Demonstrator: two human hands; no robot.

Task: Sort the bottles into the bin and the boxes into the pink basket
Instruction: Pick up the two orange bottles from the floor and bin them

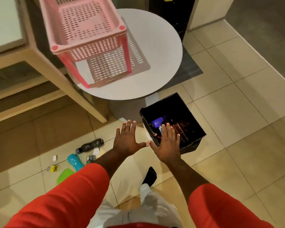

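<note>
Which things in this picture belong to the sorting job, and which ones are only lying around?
Belong to the job:
- black bin, with a purple bottle inside
- pink basket on the round table
- dark bottle and blue bottle on the floor
- small boxes: white box, yellow box

Only lying around:
- green lid-like thing
- wooden shelf unit

basket (89,28) on table (155,63), bin (192,143) on floor beside it

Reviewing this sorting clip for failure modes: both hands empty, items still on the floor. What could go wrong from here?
1. The pink basket stands on thin legs near the round table's edge; dropping boxes in could tip it.
2. The dark bottle and teal bottle lie on tile by the person's foot: likely to roll or be kicked.
</note>
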